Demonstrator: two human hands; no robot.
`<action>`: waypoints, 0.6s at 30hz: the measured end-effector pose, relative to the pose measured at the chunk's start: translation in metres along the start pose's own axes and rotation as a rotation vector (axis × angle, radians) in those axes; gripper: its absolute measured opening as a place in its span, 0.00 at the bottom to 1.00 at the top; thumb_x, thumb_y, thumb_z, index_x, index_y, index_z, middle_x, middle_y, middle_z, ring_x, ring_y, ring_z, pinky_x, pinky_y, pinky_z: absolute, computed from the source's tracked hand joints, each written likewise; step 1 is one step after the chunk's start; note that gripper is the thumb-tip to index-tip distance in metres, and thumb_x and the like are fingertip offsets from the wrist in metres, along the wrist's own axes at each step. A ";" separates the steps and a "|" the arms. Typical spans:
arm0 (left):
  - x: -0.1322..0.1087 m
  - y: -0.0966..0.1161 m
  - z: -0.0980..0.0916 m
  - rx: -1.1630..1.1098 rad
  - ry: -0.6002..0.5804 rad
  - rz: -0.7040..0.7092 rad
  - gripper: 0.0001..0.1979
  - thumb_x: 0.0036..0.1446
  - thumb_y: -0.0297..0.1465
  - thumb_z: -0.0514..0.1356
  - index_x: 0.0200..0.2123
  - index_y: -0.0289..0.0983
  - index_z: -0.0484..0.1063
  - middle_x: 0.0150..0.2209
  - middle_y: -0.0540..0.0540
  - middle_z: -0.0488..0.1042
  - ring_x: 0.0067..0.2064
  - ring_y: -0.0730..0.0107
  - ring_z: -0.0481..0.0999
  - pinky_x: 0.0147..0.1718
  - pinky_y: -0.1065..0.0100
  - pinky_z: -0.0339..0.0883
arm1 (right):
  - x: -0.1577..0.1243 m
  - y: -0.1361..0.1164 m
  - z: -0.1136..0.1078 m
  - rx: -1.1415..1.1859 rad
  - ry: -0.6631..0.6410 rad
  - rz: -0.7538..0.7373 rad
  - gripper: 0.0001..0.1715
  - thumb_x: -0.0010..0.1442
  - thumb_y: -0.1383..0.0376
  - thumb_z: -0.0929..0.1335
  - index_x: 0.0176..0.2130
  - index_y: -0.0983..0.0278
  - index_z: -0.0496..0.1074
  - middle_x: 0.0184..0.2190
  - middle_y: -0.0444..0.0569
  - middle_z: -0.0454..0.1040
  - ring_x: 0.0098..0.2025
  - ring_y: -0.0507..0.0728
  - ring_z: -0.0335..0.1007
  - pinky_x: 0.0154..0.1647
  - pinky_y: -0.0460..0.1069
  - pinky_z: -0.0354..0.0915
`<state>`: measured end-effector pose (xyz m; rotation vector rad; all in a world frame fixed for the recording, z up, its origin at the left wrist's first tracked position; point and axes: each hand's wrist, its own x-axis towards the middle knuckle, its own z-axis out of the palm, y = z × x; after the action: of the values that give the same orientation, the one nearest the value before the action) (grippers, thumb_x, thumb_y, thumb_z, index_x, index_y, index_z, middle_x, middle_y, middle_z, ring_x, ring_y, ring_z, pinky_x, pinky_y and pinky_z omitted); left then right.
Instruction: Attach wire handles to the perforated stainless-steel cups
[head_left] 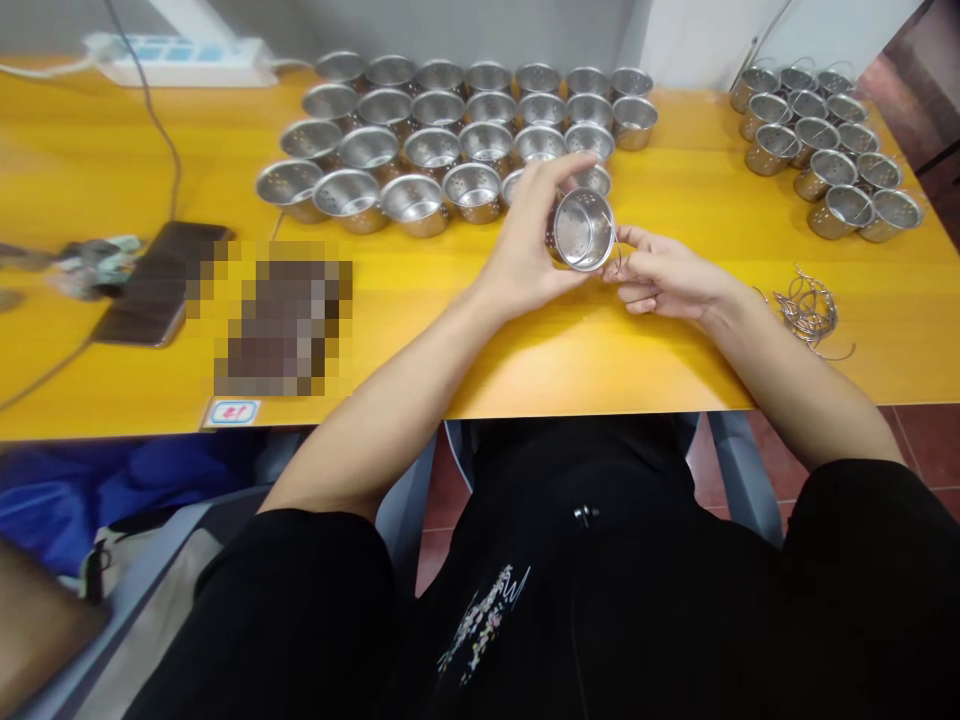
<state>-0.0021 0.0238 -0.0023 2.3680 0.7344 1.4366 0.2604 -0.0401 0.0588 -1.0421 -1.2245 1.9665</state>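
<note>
My left hand [534,235] is wrapped around a small perforated metal cup [583,232], its open mouth turned toward me. At the cup's right rim, my right hand [660,270] pinches a thin curved wire handle [619,250]. The wire's upper end reaches the rim; whether it is hooked into a hole I cannot tell. Right of my right forearm lies a loose pile of wire handles [808,312]. Rows of similar cups without visible handles [417,203] stand behind my left hand. Cups with wire handles [841,210] are grouped at the far right.
On the left of the yellow table [405,330] lie a dark phone [161,285] with a cable and a pixelated dark object [277,330]. A white power strip [184,62] sits at the back left. Part of another person's limb [37,620] shows at lower left.
</note>
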 end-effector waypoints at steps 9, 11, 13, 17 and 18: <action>-0.001 -0.012 0.002 -0.015 -0.011 0.037 0.59 0.66 0.81 0.71 0.86 0.58 0.63 0.71 0.34 0.80 0.69 0.31 0.85 0.71 0.29 0.84 | -0.001 -0.003 0.006 0.071 0.053 -0.015 0.40 0.58 0.74 0.86 0.59 0.55 0.69 0.35 0.34 0.78 0.25 0.45 0.42 0.25 0.43 0.46; -0.002 -0.010 0.001 -0.011 -0.021 -0.012 0.59 0.66 0.80 0.74 0.86 0.58 0.64 0.71 0.34 0.80 0.70 0.31 0.85 0.72 0.27 0.83 | -0.001 -0.003 0.007 0.078 0.061 -0.013 0.40 0.58 0.74 0.85 0.59 0.55 0.69 0.34 0.33 0.77 0.25 0.45 0.42 0.25 0.44 0.46; -0.003 -0.008 0.000 -0.009 -0.016 -0.024 0.57 0.67 0.77 0.76 0.86 0.58 0.64 0.72 0.34 0.80 0.71 0.31 0.85 0.73 0.27 0.83 | -0.001 -0.003 0.008 0.084 0.071 -0.009 0.40 0.58 0.75 0.84 0.59 0.56 0.68 0.34 0.33 0.77 0.25 0.45 0.42 0.25 0.44 0.45; -0.003 -0.005 0.002 -0.004 0.003 -0.056 0.54 0.68 0.71 0.80 0.84 0.58 0.66 0.73 0.35 0.81 0.71 0.33 0.85 0.73 0.29 0.85 | -0.002 -0.005 0.010 0.083 0.085 0.003 0.39 0.60 0.74 0.83 0.61 0.55 0.68 0.34 0.33 0.76 0.24 0.45 0.43 0.26 0.45 0.43; -0.003 -0.005 0.003 -0.006 0.009 -0.063 0.53 0.69 0.71 0.80 0.84 0.57 0.67 0.73 0.35 0.81 0.71 0.33 0.86 0.73 0.29 0.85 | -0.002 -0.006 0.010 0.081 0.087 0.004 0.39 0.61 0.74 0.83 0.62 0.55 0.68 0.34 0.33 0.76 0.24 0.45 0.43 0.26 0.45 0.43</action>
<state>-0.0023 0.0268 -0.0082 2.3139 0.7988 1.4226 0.2535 -0.0442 0.0674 -1.0789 -1.0879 1.9361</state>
